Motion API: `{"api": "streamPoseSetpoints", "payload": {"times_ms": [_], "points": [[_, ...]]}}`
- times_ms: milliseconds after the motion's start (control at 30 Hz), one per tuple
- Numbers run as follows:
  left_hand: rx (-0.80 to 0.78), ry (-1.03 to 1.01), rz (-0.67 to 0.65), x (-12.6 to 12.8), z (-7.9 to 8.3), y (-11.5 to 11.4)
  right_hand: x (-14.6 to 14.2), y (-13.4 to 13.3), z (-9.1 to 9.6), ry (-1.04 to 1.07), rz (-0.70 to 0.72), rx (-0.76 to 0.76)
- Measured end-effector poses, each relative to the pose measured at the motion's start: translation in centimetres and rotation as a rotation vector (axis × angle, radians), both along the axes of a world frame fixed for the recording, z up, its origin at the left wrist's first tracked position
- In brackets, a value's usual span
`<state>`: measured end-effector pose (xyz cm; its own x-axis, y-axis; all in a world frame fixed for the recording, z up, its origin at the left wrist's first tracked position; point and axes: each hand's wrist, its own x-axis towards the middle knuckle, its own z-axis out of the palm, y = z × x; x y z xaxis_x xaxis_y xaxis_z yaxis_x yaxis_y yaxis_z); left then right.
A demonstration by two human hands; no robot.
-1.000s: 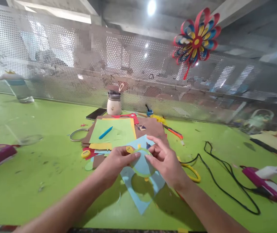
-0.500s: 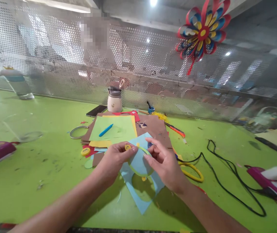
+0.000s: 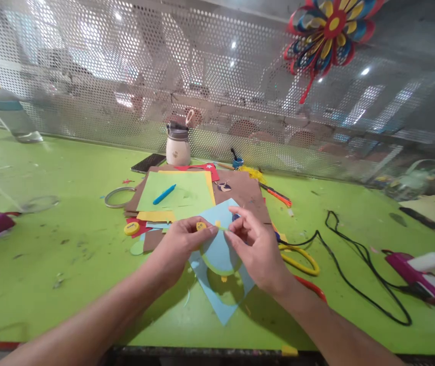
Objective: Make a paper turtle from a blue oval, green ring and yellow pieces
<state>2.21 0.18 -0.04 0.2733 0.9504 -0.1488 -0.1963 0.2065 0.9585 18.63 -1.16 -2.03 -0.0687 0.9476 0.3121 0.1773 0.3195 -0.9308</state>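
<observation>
My left hand [image 3: 181,243] and my right hand [image 3: 255,249] meet over the green table [image 3: 68,244], both pinching a light-blue paper disc with a green rim [image 3: 217,254]. The finger and thumb tips of each hand close on its upper edge. Under the disc lies a light-blue sheet [image 3: 221,300] with a round hole cut out of it. A small yellow piece [image 3: 201,225] sits just above my left thumb.
Behind the hands lies a stack of green, yellow and brown paper [image 3: 181,195] with a blue pen [image 3: 164,194]. Yellow-handled scissors [image 3: 301,259], a black cable [image 3: 358,274], a pink glue gun [image 3: 419,277], a white jar [image 3: 178,147], a phone [image 3: 148,162] and a tape ring [image 3: 116,197] surround them.
The view has tilted down a little. Both hands stay pinched on the disc, shifting their grip slightly along its top edge.
</observation>
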Motion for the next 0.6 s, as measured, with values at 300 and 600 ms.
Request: {"api": "streamPoseSetpoints", "payload": {"times_ms": [300,600], "points": [[-0.040,0.021,-0.068,-0.6,0.0,0.4,0.1,-0.4,0.6,0.005,0.038,-0.063],[-0.017,0.104,0.007,-0.5,-0.5,0.8,1.0,-0.1,1.7,0.096,0.073,-0.187]]}}
